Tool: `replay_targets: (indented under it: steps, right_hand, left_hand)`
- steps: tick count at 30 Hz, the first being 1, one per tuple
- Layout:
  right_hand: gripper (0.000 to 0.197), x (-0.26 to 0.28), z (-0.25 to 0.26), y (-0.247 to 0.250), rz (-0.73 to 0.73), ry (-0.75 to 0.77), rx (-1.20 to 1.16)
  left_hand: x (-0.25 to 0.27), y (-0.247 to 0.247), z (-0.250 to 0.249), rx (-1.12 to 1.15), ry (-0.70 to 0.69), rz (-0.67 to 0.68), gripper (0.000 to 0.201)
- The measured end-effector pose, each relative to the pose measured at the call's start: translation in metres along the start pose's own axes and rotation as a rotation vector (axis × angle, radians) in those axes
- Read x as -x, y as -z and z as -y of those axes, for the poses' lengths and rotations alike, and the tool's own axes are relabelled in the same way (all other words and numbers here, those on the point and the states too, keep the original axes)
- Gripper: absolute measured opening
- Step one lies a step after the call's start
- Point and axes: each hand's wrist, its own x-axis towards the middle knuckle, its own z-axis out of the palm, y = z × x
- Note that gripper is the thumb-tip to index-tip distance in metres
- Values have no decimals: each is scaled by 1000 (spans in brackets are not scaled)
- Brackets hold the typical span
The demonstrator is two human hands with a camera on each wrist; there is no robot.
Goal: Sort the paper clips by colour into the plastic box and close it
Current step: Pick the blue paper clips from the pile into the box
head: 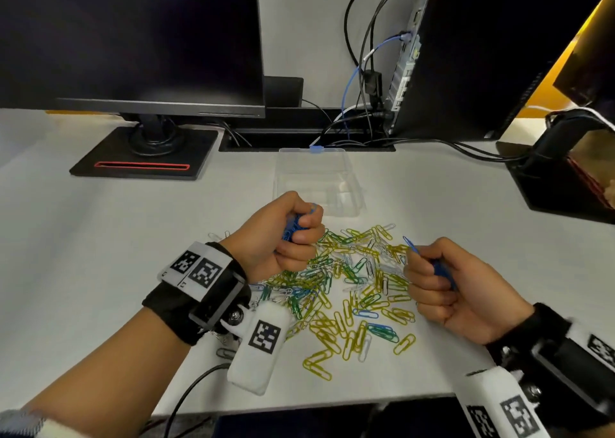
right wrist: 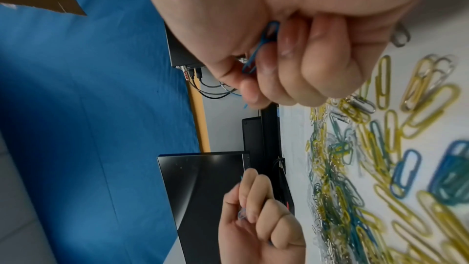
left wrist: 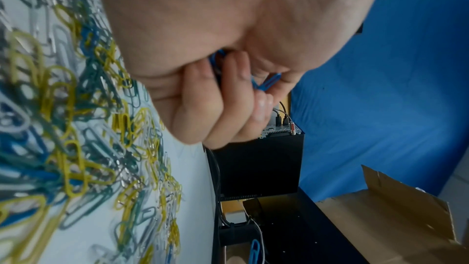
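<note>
Both wrists wear black straps with white marker tags, low in the head view. Above them, the left hand (head: 283,238) is closed in a fist around a bunch of blue clips (head: 291,226); in the left wrist view one blue clip (left wrist: 266,82) sticks out between its curled fingers (left wrist: 200,95). The right hand (head: 446,284) is also curled and holds blue clips (head: 439,269), with one clip end (head: 410,245) pointing up and left from between thumb and forefinger. In the right wrist view that clip (right wrist: 261,47) lies against the fingers (right wrist: 327,63).

Between and below the two hands, the pile (head: 352,287) of loose clips is spread on the white desk (head: 100,271): mostly yellow, with green, white and some blue.

Behind the pile, just beyond the left hand, stands the clear plastic box (head: 316,178), open, with a blue latch (head: 316,149) at its far edge. Whether anything lies inside, I cannot tell.

Further back are a dark monitor (head: 133,38) on its stand at left, and a black computer (head: 466,54) with cables at right.
</note>
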Motion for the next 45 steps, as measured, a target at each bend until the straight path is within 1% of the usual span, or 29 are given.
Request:
replay_targets:
  steps: [2, 4, 6, 8, 10, 13, 15, 17, 18, 19, 21, 22, 23, 25, 26, 28, 29, 31, 32, 36, 37, 39, 41, 42, 43, 45]
  right_hand:
    - [25, -4, 2, 2, -4, 1, 2]
    - [26, -8, 5, 2, -20, 25, 21]
    - [29, -12, 9, 1, -31, 53, 63]
    - [35, -13, 9, -4, -31, 81, 148]
    - [39, -12, 9, -13, -24, 102, 232]
    - [42, -8, 6, -27, 10, 114, 309]
    - [43, -5, 3, -33, 34, 112, 329]
    - [46, -2, 1, -36, 40, 118, 343]
    - [47, -1, 0, -36, 33, 118, 347]
    - [49, 0, 0, -37, 24, 119, 351]
    - [51, 2, 2, -37, 19, 123, 361]
    - [50, 3, 3, -37, 24, 122, 367]
    - [46, 3, 4, -37, 32, 113, 364]
    - [39, 2, 4, -35, 61, 66, 308]
    - [40, 2, 3, -35, 75, 24, 252]
    - [52, 2, 0, -36, 97, -71, 154]
    - [57, 2, -2, -38, 114, -107, 133]
    - [60, 2, -7, -44, 145, -153, 118]
    - [60, 2, -9, -46, 152, -169, 105]
    - [57, -1, -18, -47, 161, -223, -64]
    - [53, -3, -18, -44, 181, -244, -130]
    - [38, -6, -18, -37, 281, -275, -316]
    - [33, -10, -17, -31, 376, -280, -501]
    - [33, -10, -15, -29, 388, -273, -569]
    - [34, -11, -11, -27, 383, -255, -615]
    - [36, -16, 0, -24, 320, -201, -646]
  left_hand:
    - [-5, -2, 0, 17, 9, -23, 37]
    - [-10, -6, 1, -67, -41, -106, 45]
    - [-14, -9, 0, -139, -95, -169, 46]
    - [-15, -11, 0, -197, -109, -189, 43]
    - [-14, -16, 3, -316, -106, -178, 38]
    - [-13, -33, 13, -581, -109, -168, 37]
    - [-13, -44, 20, -821, -177, -174, 43]
    - [-12, -49, 24, -1001, -246, -165, 51]
    - [-11, -49, 26, -1055, -273, -150, 54]
    - [-11, -48, 27, -1099, -307, -134, 51]
    - [-10, -47, 27, -1149, -365, -114, 38]
    - [-9, -46, 25, -1148, -383, -113, 36]
    - [-9, -45, 24, -1131, -388, -108, 37]
    - [-6, -45, 19, -1110, -366, -56, 37]
    - [-4, -47, 16, -1133, -346, -21, 36]
    - [-1, -53, 13, -1274, -307, 9, 34]
    - [1, -57, 13, -1358, -300, -1, 35]
    - [2, -62, 15, -1473, -317, -36, 39]
    - [1, -63, 16, -1488, -317, -40, 40]
    - [-2, -51, 16, -1379, -262, -2, 47]
    - [-3, -49, 14, -1334, -248, 2, 50]
    - [-4, -47, 10, -1193, -210, -35, 54]
    - [-6, -42, 8, -910, -150, -109, 48]
    - [-8, -38, 7, -724, -103, -134, 45]
    - [-9, -34, 7, -529, -54, -155, 42]
    - [-11, -25, 7, -140, 43, -191, 36]
